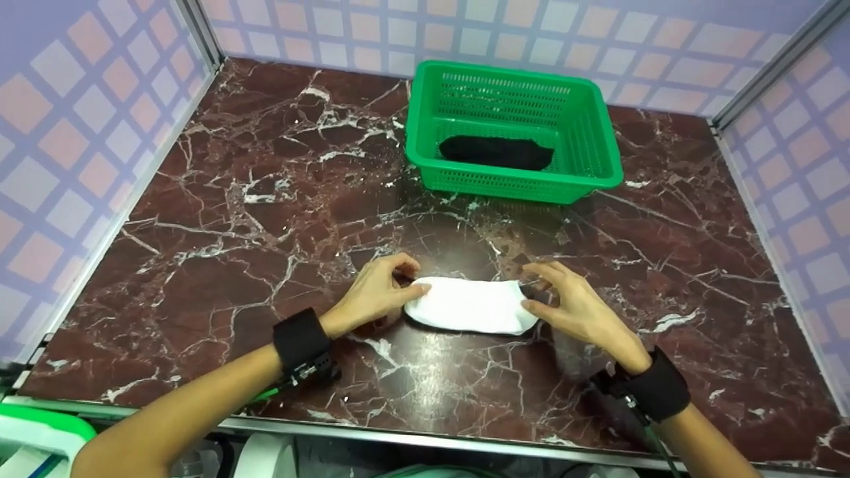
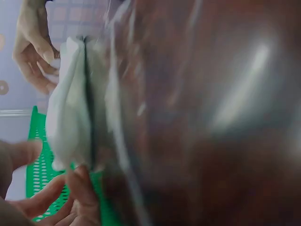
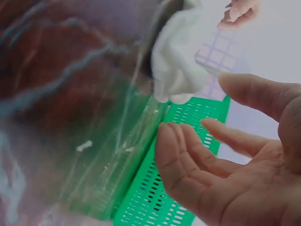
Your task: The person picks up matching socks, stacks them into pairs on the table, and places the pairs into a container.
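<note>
A white sock (image 1: pixel 468 305) lies flat on the marbled tabletop, with a dark edge along its lower side. My left hand (image 1: pixel 382 289) is at its rounded left end, thumb tip over the fabric in the head view. Seen from the left wrist, the fingers (image 2: pixel 80 188) are right at that end, while the thumb stands apart from it. At the other end, my right hand (image 1: pixel 574 302) has its thumb tip beside the sock's edge. The right wrist view shows its fingers (image 3: pixel 188 160) loosely bent, with nothing between them and the thumb.
A green plastic basket (image 1: pixel 511 189) stands behind the sock, toward the back wall. Inside it lies a black sock (image 1: pixel 495 153). Patterned panels (image 1: pixel 797 153) enclose the table (image 1: pixel 265 219) at the back and both sides. Both wrists wear black bands (image 1: pixel 302 338).
</note>
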A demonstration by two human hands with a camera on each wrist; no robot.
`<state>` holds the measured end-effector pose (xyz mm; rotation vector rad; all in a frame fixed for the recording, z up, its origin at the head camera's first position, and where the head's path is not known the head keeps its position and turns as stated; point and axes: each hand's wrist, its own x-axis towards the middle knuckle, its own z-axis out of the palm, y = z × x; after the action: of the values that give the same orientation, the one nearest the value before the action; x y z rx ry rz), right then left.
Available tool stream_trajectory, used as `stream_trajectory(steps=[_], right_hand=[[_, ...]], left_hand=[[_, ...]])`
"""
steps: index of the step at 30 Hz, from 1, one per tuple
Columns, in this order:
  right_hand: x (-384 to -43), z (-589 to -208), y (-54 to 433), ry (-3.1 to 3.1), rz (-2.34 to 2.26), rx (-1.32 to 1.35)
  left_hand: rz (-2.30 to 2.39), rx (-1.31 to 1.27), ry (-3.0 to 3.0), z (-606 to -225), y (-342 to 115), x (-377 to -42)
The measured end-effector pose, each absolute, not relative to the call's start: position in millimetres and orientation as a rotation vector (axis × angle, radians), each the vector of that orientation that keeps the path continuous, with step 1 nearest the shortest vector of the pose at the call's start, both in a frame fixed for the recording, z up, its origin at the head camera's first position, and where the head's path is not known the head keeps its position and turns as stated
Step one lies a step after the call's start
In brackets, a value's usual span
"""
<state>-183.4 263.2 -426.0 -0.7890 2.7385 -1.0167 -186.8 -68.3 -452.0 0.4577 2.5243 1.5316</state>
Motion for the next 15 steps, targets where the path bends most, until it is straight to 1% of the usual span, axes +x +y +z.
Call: stream_trajectory(steps=[9, 15], right_hand=[[-184.2, -439.5, 256.6, 2.717, -0.905, -0.668], [-192.1, -435.7, 250.9, 2.689, -0.824, -0.638]], left_hand=[[1.394, 0.399, 2.374, -448.0, -65.6, -199.0], [1.304, 0.414, 2.418, -444.6, -59.1, -199.5]])
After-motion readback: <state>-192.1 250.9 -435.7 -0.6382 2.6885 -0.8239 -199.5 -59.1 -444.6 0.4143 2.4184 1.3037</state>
